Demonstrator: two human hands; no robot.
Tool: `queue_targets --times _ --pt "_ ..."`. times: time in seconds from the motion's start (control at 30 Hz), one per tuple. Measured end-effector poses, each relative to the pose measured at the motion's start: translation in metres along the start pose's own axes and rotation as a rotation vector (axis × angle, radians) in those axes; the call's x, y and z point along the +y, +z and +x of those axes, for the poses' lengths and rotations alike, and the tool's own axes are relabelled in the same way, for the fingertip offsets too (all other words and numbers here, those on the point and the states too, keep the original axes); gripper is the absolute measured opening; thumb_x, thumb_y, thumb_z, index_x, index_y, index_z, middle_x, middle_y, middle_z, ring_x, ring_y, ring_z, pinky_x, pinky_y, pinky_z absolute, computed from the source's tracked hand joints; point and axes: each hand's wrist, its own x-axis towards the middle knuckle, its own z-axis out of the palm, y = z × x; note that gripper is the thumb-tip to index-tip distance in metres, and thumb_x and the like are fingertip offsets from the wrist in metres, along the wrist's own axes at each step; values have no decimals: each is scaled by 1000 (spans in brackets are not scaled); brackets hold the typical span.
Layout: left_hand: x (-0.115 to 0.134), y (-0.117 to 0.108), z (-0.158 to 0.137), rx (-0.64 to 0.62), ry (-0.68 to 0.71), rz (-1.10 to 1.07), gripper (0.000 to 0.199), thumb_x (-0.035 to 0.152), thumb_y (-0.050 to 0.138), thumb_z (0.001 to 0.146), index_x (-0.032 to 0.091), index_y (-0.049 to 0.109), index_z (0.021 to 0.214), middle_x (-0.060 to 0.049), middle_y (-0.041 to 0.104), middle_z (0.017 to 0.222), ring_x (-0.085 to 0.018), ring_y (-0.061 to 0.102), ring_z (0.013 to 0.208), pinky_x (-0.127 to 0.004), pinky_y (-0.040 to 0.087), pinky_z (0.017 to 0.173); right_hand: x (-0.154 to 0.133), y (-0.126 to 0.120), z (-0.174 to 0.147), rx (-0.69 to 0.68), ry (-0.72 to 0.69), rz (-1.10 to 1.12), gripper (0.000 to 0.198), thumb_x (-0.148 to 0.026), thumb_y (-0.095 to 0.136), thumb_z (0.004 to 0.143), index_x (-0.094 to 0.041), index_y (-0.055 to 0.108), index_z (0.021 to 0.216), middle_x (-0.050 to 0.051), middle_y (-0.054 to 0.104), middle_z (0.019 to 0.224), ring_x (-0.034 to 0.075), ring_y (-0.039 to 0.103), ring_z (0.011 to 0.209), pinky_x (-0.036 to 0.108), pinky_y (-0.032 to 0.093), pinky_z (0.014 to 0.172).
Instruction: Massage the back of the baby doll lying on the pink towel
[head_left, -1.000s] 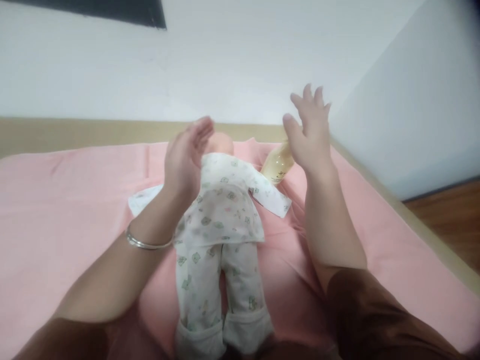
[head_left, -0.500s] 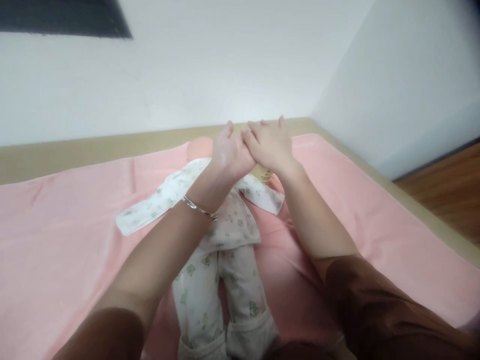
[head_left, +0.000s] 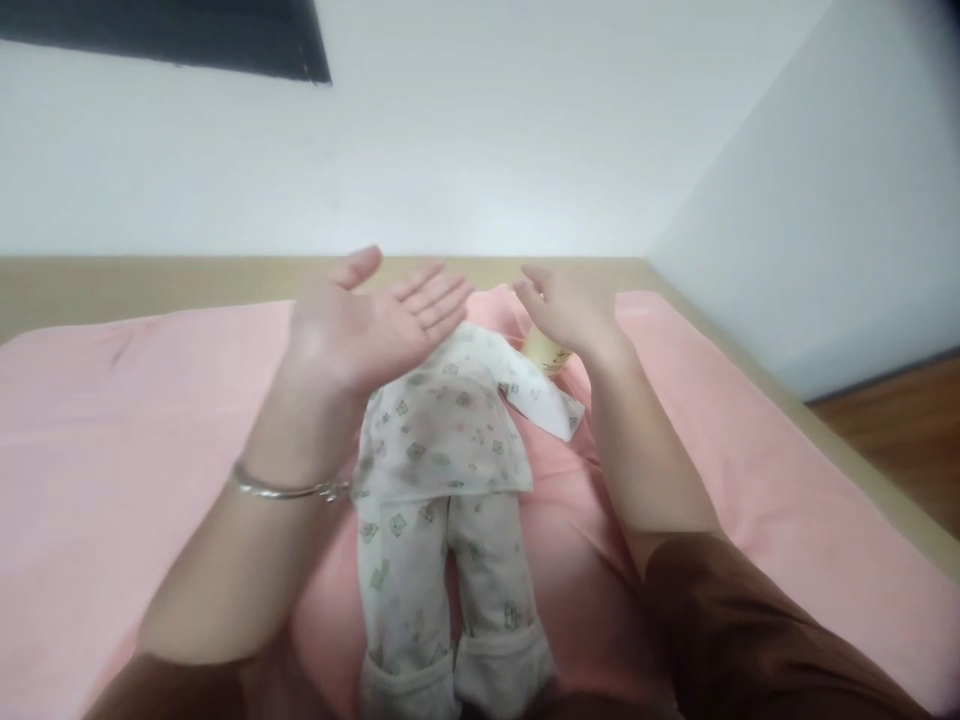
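Observation:
My left hand (head_left: 375, 325) is held palm up with its fingers stretched out and nothing in it. It hovers over the left shoulder of a small white printed long-sleeved top (head_left: 442, 420). Matching trousers (head_left: 450, 590) with turned-up cuffs lie below the top, laid out like a dressed figure. To the right, my right hand (head_left: 574, 305) is raised, its back toward me and its fingers loosely curved and apart. It partly covers a pale yellow container (head_left: 546, 350) with dark lettering. The top's left sleeve is hidden behind my left arm.
A pink cloth (head_left: 150, 420) covers the surface under the clothes. The surface's tan edge (head_left: 150, 280) runs along a white wall (head_left: 480, 140). A dark panel (head_left: 187, 35) hangs at the upper left, and brown wooden flooring (head_left: 892, 420) shows at the right.
My hands, which were touching over the top, have moved apart. My left hand went left and turned its palm up; the right went slightly right. The view has shifted a little.

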Motion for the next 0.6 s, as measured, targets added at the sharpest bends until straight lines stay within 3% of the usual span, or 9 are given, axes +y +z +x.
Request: queue_targets --times 0.1,0.2,0.3,0.4,0.53,0.6 --pt "28 -24 -30 137 70 -6 68 42 0 101 17 39 151 -13 60 136 -30 50 141 -59 45 109 0 0 -1 0 25 51 46 -48 41 100 -19 69 122 12 75 113 36 69 105 45 53 83" --pt "41 -42 -49 304 142 -71 61 42 9 102 25 36 154 -8 59 142 -28 43 147 -54 42 115 3 0 -2 5 -11 96 47 -45 43 99 -19 65 132 12 72 124 38 65 116 54 53 93" --pt "39 -44 -55 284 149 -83 56 44 18 101 28 40 150 -4 57 146 -27 40 149 -51 45 116 -2 -8 -12 145 -184 79 49 -43 44 99 -22 58 140 11 53 151 42 38 146 70 34 113" --pt "32 -20 -54 123 78 -88 57 40 14 102 23 48 144 -6 59 141 -28 46 146 -53 51 111 -26 -25 -36 337 -332 42 54 -49 41 101 -30 42 152 6 31 166 41 8 157 76 9 121" --pt "28 34 -67 -38 -37 -177 52 42 24 101 20 64 126 -12 67 128 -34 50 142 -57 55 109 -65 -41 -75 440 -476 118 64 -60 14 103 -31 13 161 7 16 170 37 1 158 69 3 125" --pt "28 53 -82 -2 14 -170 45 45 35 99 21 69 117 -11 68 126 -37 47 144 -58 52 112 -79 -38 -89 451 -537 184 68 -62 1 101 -32 3 162 7 8 171 33 -3 158 62 0 128"
